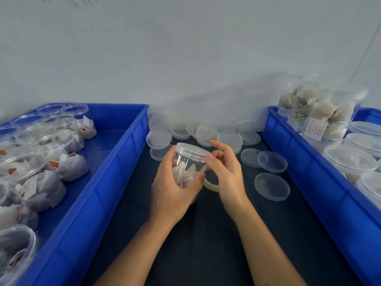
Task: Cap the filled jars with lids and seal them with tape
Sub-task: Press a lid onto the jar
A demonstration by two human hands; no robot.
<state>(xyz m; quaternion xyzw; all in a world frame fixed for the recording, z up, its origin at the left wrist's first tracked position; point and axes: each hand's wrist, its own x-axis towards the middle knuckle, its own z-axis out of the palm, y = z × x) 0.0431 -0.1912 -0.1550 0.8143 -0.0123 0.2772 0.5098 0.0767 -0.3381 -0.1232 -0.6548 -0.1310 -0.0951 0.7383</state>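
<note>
One capped jar (189, 162) is being held mid-scene, wrapped by the left hand (175, 186); the right hand (224, 172) is touching its lid rim, fingers loosely curled, tape roll (211, 185) apparently hooked beneath. Sealing is judged underway. Uncapped jars (22, 164) are waiting in the left tray (115, 174); capped ones (348, 162) are sitting right. Spare lids (272, 162) are lying far.

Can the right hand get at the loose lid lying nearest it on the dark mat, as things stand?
Probably yes: the loose lid lies bare, just beside the right hand. But that hand has the tape roll hanging under it.
</note>
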